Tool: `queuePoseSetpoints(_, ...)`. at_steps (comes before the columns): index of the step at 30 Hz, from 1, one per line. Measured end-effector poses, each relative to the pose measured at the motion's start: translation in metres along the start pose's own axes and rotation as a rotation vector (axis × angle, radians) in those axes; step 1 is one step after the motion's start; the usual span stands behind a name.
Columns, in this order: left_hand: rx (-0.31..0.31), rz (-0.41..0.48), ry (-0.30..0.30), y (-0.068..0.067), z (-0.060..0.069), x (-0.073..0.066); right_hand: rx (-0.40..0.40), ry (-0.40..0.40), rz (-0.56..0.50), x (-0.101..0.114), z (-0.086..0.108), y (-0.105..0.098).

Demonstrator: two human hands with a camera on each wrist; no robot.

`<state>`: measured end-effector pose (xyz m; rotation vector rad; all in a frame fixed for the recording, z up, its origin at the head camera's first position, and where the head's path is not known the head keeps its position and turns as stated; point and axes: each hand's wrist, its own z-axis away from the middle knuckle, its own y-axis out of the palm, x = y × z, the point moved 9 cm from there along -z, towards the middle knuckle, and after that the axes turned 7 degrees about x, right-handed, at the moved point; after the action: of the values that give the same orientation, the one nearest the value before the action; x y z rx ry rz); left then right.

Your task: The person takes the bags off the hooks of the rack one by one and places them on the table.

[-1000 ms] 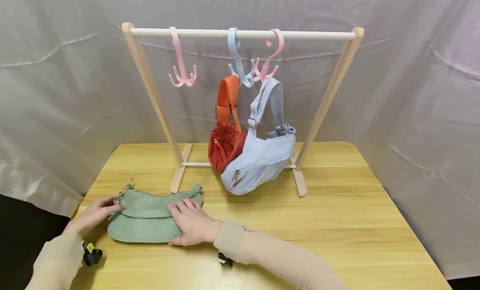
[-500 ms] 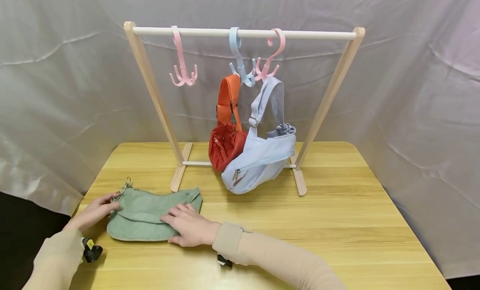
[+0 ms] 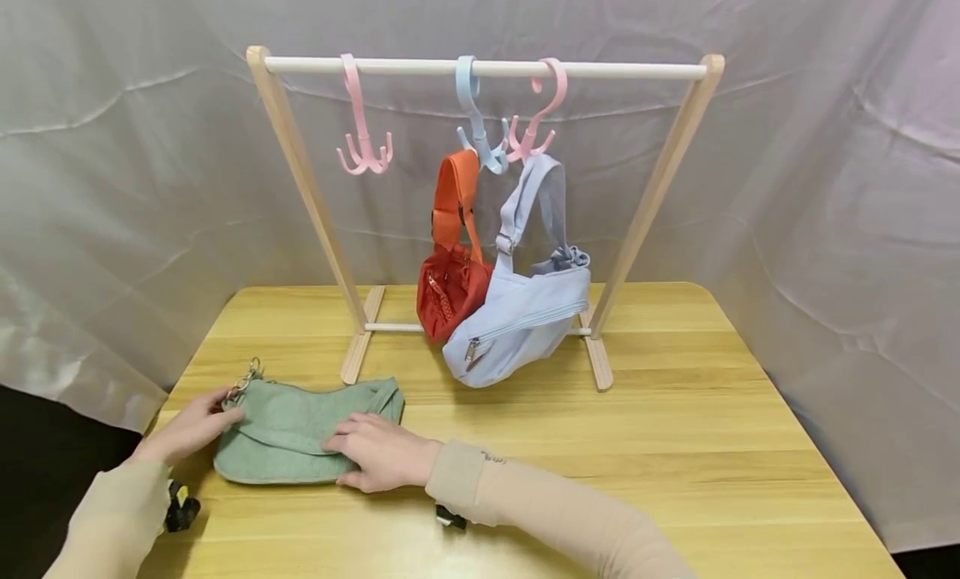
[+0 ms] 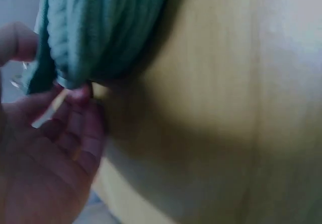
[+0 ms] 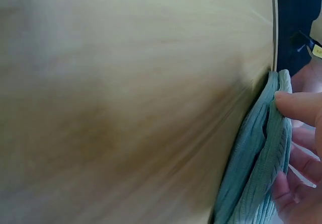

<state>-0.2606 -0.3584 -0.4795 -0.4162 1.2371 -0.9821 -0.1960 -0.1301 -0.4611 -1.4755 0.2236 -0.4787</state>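
Beige cloth covers the left sleeve (image 3: 112,512), with a small black device (image 3: 182,510) strapped at the wrist. Past that cuff, the left hand (image 3: 187,429) holds the near end of a green bag (image 3: 277,421), thumb on its face and the fingertips tucked round the edge, right beside a metal chain (image 3: 240,385) at the bag's upper corner. Ribbed and soft-looking, the bag lies flat on the wooden table (image 3: 675,446), toward its left side and in front of the rack's left foot (image 3: 356,356). Above, a pink hook (image 3: 358,117) hangs from the rack's white bar (image 3: 637,70) with its prongs bare. Back down at the table, the right hand (image 3: 378,452) rests on the other half of the green bag, its fingers laid loosely across the flap and its thumb at the lower edge. Farther right, a red bag (image 3: 450,296) hangs by its orange strap from a blue hook (image 3: 472,104). It sits against a pale blue bag (image 3: 517,329), which hangs from a second pink hook (image 3: 557,87) and partly covers it. Grey cloth (image 3: 840,229) drapes the far right.
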Motion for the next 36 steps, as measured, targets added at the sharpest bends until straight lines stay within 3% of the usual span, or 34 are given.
queuePoseSetpoints(8,0.093,-0.142,0.021,-0.002,-0.003,-0.017,0.023,-0.015,0.062,0.000,0.005,-0.004)
queuePoseSetpoints(13,0.102,-0.229,0.022,-0.007,-0.004,-0.030,0.012,-0.022,0.081,-0.003,0.008,-0.007)
queuePoseSetpoints(18,-0.002,-0.268,0.062,-0.019,-0.009,-0.050,-0.055,-0.011,0.047,-0.010,0.013,-0.018)
queuePoseSetpoints(23,-0.119,-0.272,0.148,-0.031,-0.012,-0.075,-0.151,0.007,0.001,-0.017,0.023,-0.039)
queuePoseSetpoints(31,-0.244,-0.228,0.207,-0.049,-0.018,-0.126,-0.265,0.021,-0.038,-0.026,0.044,-0.087)
queuePoseSetpoints(36,-0.379,-0.133,0.314,-0.057,-0.019,-0.167,-0.402,0.009,-0.037,-0.034,0.067,-0.127)
